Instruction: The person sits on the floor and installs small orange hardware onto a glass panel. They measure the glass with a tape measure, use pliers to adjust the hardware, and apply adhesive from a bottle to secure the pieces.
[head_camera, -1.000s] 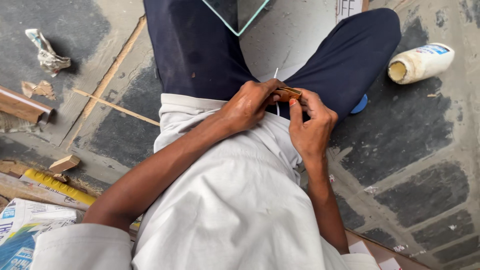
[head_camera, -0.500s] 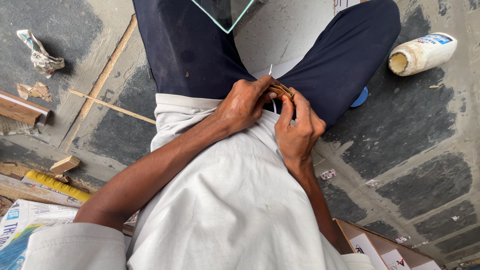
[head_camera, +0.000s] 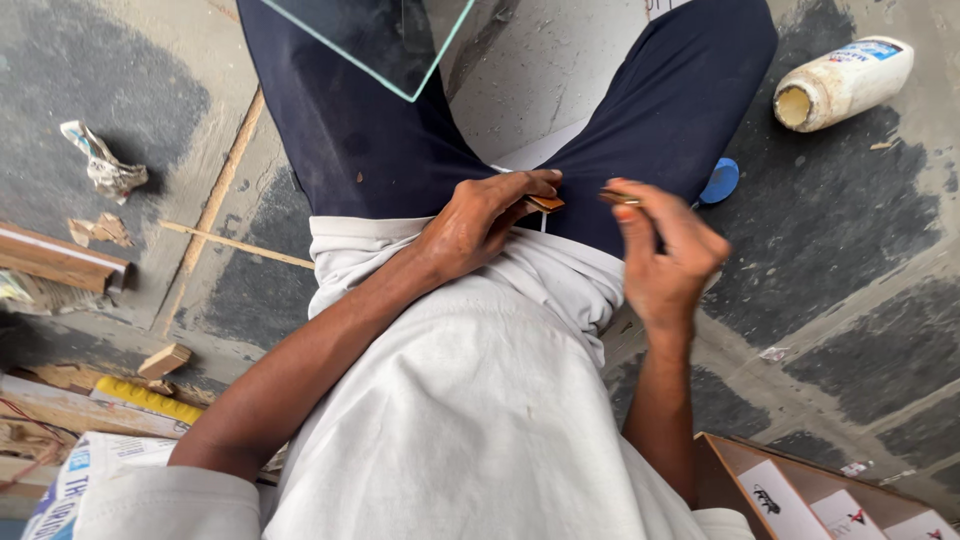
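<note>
left hand (head_camera: 480, 215): over the lap, fingers curled together, tips pinched on a small brown piece (head_camera: 545, 204). A thin pale sliver hangs just under that piece; too small to tell what it is.
right hand (head_camera: 665, 250): raised just right of the left hand, thumb and fingers clamped on a second brown piece (head_camera: 618, 197), which sticks out leftward from the fingertips.
pieces: the two point at each other with a short gap between, not touching. Both sit at fingertip ends, above the dark trousers (head_camera: 350, 140), where the two legs meet.
posture: person seated on the floor (head_camera: 850, 240), legs spread, white shirt (head_camera: 480, 400) filling the lower middle of the view.
glass pane (head_camera: 380, 40): clear sheet with a greenish edge, at the top edge of the view, over the left leg, well apart from both hands.
bottle (head_camera: 840, 82): white plastic, lying on its side on the floor toward the top right corner, open mouth facing left, well apart from the right hand.
blue cap (head_camera: 720, 180): on the floor just beside the right leg, near the right hand, partly hidden by the leg.
wood strip (head_camera: 235, 245): thin, lying on the floor left of the left leg.
wood scraps (head_camera: 165, 360): small block and offcuts along the left edge of the floor.
crumpled paper (head_camera: 100, 165): on the floor, upper left.
cardboard box (head_camera: 830, 500): lower right corner, open, white cards inside.
</note>
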